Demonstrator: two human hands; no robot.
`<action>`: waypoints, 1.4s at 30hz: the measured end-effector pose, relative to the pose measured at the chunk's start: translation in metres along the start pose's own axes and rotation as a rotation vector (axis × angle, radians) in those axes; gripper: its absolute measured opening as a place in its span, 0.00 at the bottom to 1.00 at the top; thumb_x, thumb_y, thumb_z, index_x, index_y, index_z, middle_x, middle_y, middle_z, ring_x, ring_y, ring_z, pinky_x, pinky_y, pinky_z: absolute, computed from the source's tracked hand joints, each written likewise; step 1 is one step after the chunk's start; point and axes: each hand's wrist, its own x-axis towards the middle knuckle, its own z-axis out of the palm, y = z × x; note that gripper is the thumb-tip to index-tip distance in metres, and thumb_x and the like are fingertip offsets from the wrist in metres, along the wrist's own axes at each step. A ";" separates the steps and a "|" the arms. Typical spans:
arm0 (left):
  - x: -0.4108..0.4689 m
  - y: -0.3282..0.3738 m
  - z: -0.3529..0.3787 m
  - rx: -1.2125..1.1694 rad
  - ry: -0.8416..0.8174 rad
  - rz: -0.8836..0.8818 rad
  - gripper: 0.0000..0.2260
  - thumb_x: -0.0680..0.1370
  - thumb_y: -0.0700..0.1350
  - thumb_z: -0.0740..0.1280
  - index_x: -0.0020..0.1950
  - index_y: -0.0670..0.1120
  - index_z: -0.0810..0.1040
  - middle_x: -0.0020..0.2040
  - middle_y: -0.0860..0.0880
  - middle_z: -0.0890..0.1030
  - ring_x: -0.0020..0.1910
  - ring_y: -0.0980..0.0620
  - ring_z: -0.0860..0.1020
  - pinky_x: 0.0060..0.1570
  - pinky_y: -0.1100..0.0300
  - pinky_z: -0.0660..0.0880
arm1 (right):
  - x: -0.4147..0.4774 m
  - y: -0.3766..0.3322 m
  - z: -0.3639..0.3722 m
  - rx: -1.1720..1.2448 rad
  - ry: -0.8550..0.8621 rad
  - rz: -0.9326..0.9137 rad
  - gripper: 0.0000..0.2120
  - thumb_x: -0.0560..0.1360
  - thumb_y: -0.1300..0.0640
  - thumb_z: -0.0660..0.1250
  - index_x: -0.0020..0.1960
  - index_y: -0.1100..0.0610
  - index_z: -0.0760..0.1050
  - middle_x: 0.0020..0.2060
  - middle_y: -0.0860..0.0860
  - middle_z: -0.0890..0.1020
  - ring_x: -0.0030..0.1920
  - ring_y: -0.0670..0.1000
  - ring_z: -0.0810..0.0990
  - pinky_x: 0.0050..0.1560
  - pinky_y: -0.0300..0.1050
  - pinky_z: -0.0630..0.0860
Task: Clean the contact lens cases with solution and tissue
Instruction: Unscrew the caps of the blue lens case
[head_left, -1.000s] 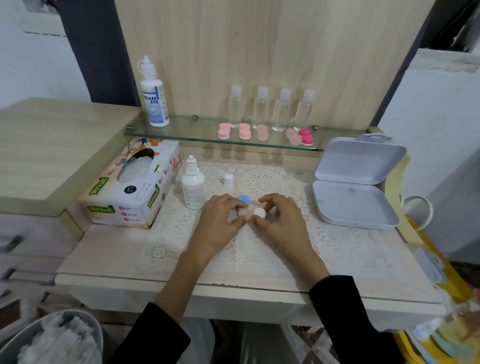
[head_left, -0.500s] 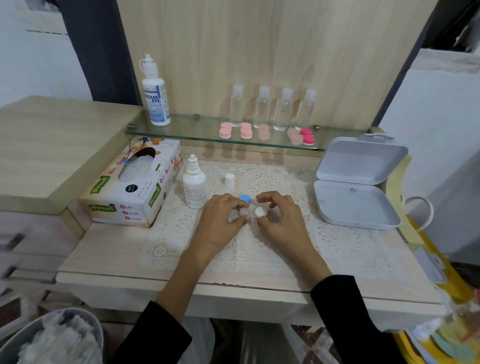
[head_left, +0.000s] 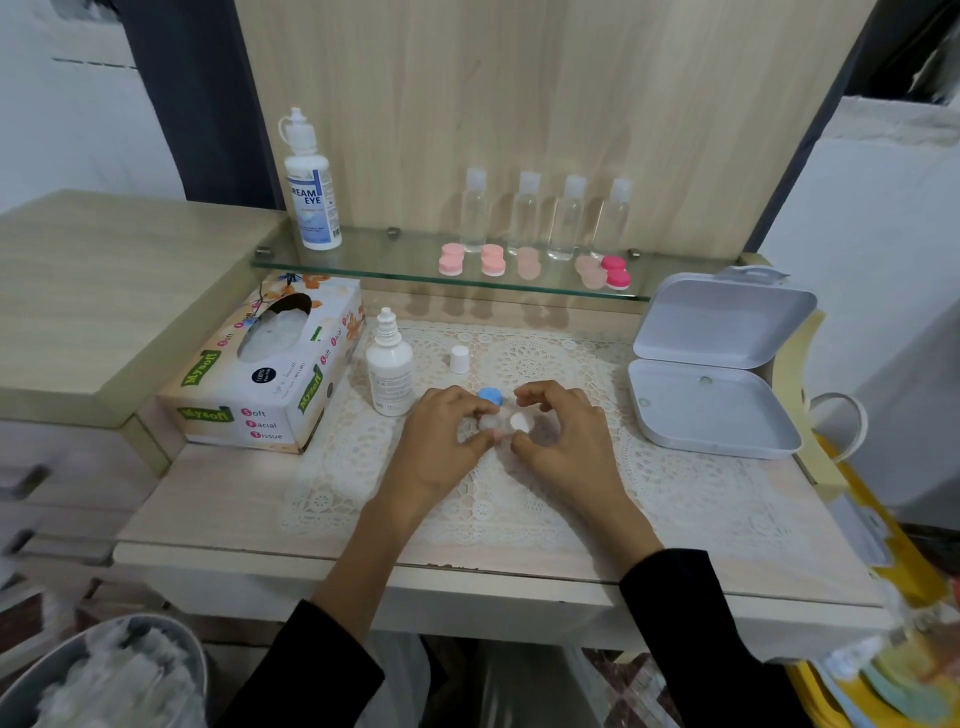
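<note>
Translucent plastic is pinched between both hands: the contact lens case (head_left: 497, 427) is held low over the lace mat (head_left: 675, 483), near the mat's middle. Its clear end is gripped by the curled fingers and thumb of the left hand (head_left: 441, 441). The end topped by a white lid (head_left: 518, 422) is pinched by the thumb and forefinger of the right hand (head_left: 563, 441). Whether the case rests on the mat or is lifted just off it cannot be told.

Just beyond the grip, beside the left fingertips, a blue lid (head_left: 490, 396) is seen on the mat. Further beyond the grip a small white bottle cap (head_left: 460, 358) stands upright, and to the left of the grip, near the left hand, an uncapped solution bottle (head_left: 389, 371) stands upright. Further left a tissue box (head_left: 265, 384) is set, partly on the mat's edge.

To the right of the grip, well apart from the right hand, a white hinged box (head_left: 711, 405) lies open with its lid raised.

Beyond and above all of this a glass shelf (head_left: 374, 262) is fixed to the wooden back panel. On it a large solution bottle (head_left: 311, 197), four clear bottles (head_left: 524, 213) and several pink lens cases (head_left: 492, 260) are lined up.

Below and left of the grip, under the table edge, a bin of crumpled tissues (head_left: 104, 675) is partly visible.
</note>
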 end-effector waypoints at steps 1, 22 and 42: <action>0.000 0.000 0.000 -0.002 -0.002 0.003 0.12 0.71 0.48 0.73 0.53 0.47 0.82 0.49 0.50 0.81 0.51 0.51 0.74 0.52 0.60 0.69 | 0.000 0.001 0.000 0.000 0.019 0.015 0.21 0.63 0.41 0.66 0.54 0.44 0.75 0.46 0.37 0.77 0.50 0.36 0.70 0.56 0.46 0.67; -0.002 0.000 0.000 -0.025 0.000 -0.003 0.11 0.72 0.47 0.74 0.53 0.47 0.82 0.48 0.51 0.81 0.51 0.51 0.74 0.53 0.60 0.68 | 0.009 0.016 0.005 0.163 0.106 0.146 0.09 0.75 0.59 0.65 0.49 0.46 0.76 0.46 0.48 0.76 0.46 0.48 0.76 0.47 0.48 0.75; -0.001 0.000 0.000 0.006 -0.008 -0.003 0.12 0.72 0.48 0.73 0.54 0.48 0.81 0.49 0.51 0.80 0.52 0.52 0.74 0.54 0.59 0.69 | 0.004 0.012 0.006 0.074 0.064 0.045 0.11 0.66 0.59 0.73 0.46 0.48 0.81 0.42 0.41 0.77 0.46 0.44 0.73 0.50 0.51 0.75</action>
